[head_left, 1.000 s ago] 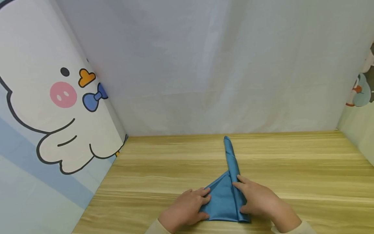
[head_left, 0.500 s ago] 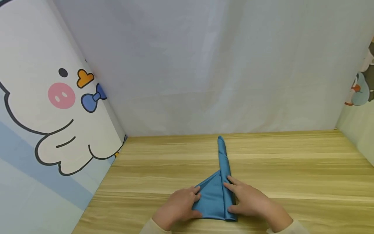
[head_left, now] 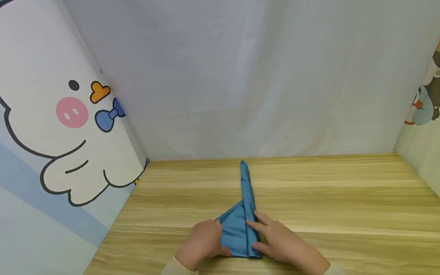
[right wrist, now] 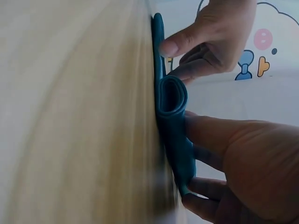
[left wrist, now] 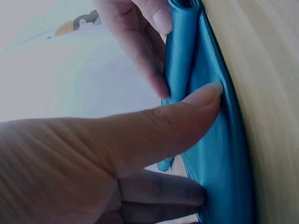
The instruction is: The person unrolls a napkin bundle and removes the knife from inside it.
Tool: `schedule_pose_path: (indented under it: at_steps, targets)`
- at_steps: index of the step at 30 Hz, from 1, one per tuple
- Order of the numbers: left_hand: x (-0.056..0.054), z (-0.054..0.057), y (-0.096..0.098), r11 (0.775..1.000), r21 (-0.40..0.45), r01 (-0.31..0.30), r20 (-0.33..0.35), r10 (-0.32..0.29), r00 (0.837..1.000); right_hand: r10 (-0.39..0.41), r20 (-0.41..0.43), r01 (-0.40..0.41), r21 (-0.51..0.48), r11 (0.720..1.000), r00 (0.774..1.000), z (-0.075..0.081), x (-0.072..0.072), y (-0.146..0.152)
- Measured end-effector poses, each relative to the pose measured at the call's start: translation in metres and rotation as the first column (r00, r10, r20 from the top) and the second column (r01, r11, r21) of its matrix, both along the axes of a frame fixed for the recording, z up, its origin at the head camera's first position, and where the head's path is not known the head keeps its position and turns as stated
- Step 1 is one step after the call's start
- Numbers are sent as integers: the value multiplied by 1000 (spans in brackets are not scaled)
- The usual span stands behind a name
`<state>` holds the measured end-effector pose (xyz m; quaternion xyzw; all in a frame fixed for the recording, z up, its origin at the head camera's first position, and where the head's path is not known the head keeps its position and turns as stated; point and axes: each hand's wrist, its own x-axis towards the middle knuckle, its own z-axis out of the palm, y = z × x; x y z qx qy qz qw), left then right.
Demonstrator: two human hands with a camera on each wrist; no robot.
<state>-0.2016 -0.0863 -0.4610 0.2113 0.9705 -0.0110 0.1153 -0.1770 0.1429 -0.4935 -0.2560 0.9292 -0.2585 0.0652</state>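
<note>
A shiny blue cloth (head_left: 233,236) lies on the table, its right side rolled into a long tube (head_left: 246,187) that reaches toward the back. The part left of the roll is flat, with a slanted upper edge. At that flat part's left edge, my left hand (head_left: 203,240) pinches the fabric, thumb (left wrist: 203,95) on top and fingers bent; their tips are hidden in the head view. My right hand (head_left: 278,238) rests along the roll's right side, its fingers spread and fairly straight, with the thumb near the front end. The roll's spiral opening (right wrist: 173,95) shows in the right wrist view.
The wood-grain table (head_left: 343,198) extends on both sides of the cloth. A pale curtain (head_left: 258,76) stands along its back edge. Printed cartoon panels flank it, one with a white duck (head_left: 113,160) at the left.
Both hands and the cloth have shifted left across the table, the roll staying upright in view. My left fingers, earlier spread over the flat fabric, are now bent at its edge.
</note>
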Motion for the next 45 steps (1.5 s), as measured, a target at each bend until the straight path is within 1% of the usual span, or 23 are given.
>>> schedule_pose_path:
  at_steps: [4,9,17,24,28,31,34,37,42,45]
  targets:
    - [1,2,0,999,17,-32,-15,32,999,12,-35,-12,-3,1000,999,-2,2,-6]
    - [3,2,-1,999,20,-28,-42,29,999,5,-39,-5,8,1000,999,-2,4,-9]
    - [3,3,-2,999,21,-37,-37,38,999,8,-44,-8,10,1000,999,-2,4,-10]
    - [3,2,-4,998,12,-54,-10,54,999,21,-37,-20,18,1000,999,-3,5,-13]
    - [1,2,-2,998,5,-57,6,57,998,28,-9,-28,20,999,1000,2,4,-13]
    - [0,3,0,999,-3,-47,7,47,999,38,-15,-37,38,999,999,10,-2,-16]
    - [0,2,0,999,-17,-38,1,38,999,50,-48,-46,77,996,998,16,-12,-24]
    - [-1,3,1,999,-33,-26,0,26,1000,70,-68,-61,134,989,995,17,-21,-36]
    - [-1,2,2,999,-34,-24,11,25,1000,109,-65,-90,250,964,992,11,-30,-50]
    - [-1,2,1,999,-32,-26,6,26,1000,109,-61,-87,289,953,992,6,-31,-51]
